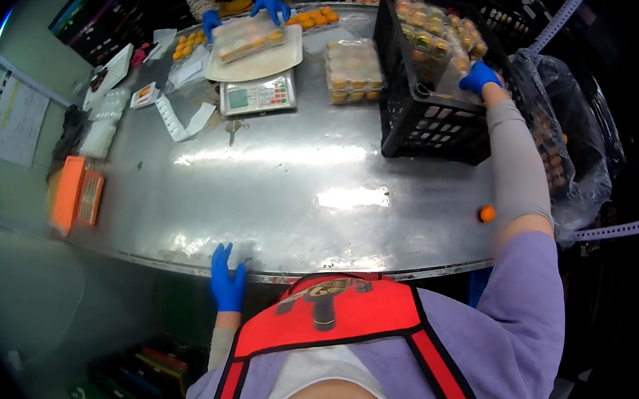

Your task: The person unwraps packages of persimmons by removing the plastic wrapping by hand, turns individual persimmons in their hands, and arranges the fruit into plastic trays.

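Clear fruit packs (424,46) lie inside the black crate (398,127).

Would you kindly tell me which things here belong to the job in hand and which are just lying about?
Apparently in use:
- crate, with the right hand at its top
- packs in the crate
- stacked packs
- scale

Probably just lying about:
- lone fruit
- paper strip
- orange object

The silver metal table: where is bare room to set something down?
On the silver metal table, the widest bare patch is bordered by the silver digital scale, the black plastic crate and the near edge. A round orange fruit lies to its right. The far side is crowded: scale, crate, stacked clear plastic boxes.
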`<state>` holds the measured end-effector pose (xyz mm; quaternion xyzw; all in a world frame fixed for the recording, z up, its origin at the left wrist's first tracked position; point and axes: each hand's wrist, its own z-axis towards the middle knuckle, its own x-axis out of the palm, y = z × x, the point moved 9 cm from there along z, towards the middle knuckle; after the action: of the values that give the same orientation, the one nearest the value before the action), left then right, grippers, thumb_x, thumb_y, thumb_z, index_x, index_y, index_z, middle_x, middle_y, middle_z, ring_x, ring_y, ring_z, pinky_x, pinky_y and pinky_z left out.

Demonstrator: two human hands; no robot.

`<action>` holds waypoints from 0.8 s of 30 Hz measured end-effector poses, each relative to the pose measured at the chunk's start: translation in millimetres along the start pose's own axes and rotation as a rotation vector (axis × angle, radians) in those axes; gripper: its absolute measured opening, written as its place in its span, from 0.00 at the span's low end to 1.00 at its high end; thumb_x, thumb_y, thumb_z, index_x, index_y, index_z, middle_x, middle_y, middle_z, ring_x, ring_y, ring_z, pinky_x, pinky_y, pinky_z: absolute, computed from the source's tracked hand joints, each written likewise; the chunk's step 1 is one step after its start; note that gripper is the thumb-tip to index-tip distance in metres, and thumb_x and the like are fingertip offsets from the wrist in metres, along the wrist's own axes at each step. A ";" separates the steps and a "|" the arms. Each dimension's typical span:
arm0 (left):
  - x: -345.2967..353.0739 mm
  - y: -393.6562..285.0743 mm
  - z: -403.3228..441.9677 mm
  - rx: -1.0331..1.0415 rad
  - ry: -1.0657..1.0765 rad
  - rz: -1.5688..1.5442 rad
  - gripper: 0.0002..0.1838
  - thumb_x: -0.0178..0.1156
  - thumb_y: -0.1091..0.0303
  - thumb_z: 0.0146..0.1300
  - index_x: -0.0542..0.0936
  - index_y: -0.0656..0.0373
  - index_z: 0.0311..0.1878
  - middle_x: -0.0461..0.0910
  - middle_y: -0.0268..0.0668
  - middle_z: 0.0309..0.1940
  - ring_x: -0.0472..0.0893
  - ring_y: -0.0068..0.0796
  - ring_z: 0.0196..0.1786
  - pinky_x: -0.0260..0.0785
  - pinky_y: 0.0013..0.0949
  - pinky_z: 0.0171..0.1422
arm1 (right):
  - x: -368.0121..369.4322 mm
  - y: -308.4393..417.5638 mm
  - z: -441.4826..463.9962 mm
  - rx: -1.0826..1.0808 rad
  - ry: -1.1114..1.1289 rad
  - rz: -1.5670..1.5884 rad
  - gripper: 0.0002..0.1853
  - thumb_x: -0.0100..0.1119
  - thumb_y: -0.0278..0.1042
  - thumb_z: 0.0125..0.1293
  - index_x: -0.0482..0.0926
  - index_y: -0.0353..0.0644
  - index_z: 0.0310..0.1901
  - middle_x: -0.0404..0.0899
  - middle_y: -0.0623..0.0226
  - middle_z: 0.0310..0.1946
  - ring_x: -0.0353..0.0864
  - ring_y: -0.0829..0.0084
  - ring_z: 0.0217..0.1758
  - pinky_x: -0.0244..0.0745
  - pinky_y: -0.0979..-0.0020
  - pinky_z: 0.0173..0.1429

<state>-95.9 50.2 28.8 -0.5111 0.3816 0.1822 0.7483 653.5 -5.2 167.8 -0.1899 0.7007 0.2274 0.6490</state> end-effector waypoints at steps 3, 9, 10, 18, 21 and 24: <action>2.2 -0.6 -7.9 -0.009 0.012 0.004 0.27 0.61 0.69 0.56 0.71 0.54 0.62 0.65 0.48 0.64 0.64 0.47 0.68 0.57 0.42 0.69 | -18.6 -8.8 15.3 -0.114 -0.003 0.191 0.34 0.70 0.45 0.39 0.77 0.36 0.50 0.79 0.47 0.47 0.81 0.55 0.48 0.75 0.63 0.53; 7.5 -1.3 -15.3 -0.068 -0.020 -0.045 0.27 0.61 0.72 0.56 0.72 0.54 0.62 0.66 0.46 0.64 0.65 0.43 0.67 0.59 0.39 0.67 | -135.6 5.6 -61.0 -0.496 -0.523 0.348 0.32 0.68 0.44 0.50 0.72 0.43 0.58 0.80 0.55 0.45 0.81 0.60 0.48 0.74 0.66 0.54; 9.3 -7.2 -12.5 -0.039 -0.041 -0.062 0.27 0.61 0.74 0.56 0.72 0.54 0.62 0.67 0.44 0.64 0.65 0.41 0.67 0.60 0.38 0.66 | -154.3 17.2 -88.6 -0.623 -0.611 0.329 0.32 0.67 0.41 0.54 0.71 0.43 0.60 0.79 0.56 0.49 0.79 0.62 0.51 0.73 0.67 0.56; 71.7 -78.9 44.5 -0.411 0.234 -0.924 0.30 0.57 0.63 0.63 0.63 0.53 0.68 0.67 0.38 0.64 0.71 0.32 0.60 0.64 0.34 0.60 | -179.5 105.7 -273.0 -1.062 -0.610 0.734 0.28 0.67 0.25 0.54 0.72 0.35 0.59 0.76 0.58 0.53 0.75 0.66 0.57 0.71 0.68 0.62; 84.6 -147.5 67.4 -0.444 0.558 -1.243 0.36 0.47 0.41 0.66 0.58 0.50 0.71 0.67 0.39 0.65 0.72 0.34 0.60 0.63 0.37 0.62 | -146.3 162.1 -311.1 -1.226 -0.592 0.516 0.24 0.69 0.28 0.50 0.77 0.38 0.52 0.78 0.57 0.46 0.77 0.59 0.50 0.72 0.65 0.55; 98.2 -182.3 80.2 -0.437 0.719 -1.512 0.40 0.42 0.34 0.64 0.55 0.52 0.72 0.65 0.42 0.65 0.72 0.37 0.60 0.63 0.41 0.63 | -89.2 192.7 -295.8 -1.195 -0.540 0.590 0.28 0.69 0.28 0.46 0.76 0.44 0.54 0.77 0.59 0.43 0.77 0.58 0.46 0.74 0.64 0.50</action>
<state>118.8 36.2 83.5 -0.7866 0.1091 -0.4680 0.3877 309.4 -16.1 286.5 -0.2525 0.2937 0.7772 0.4960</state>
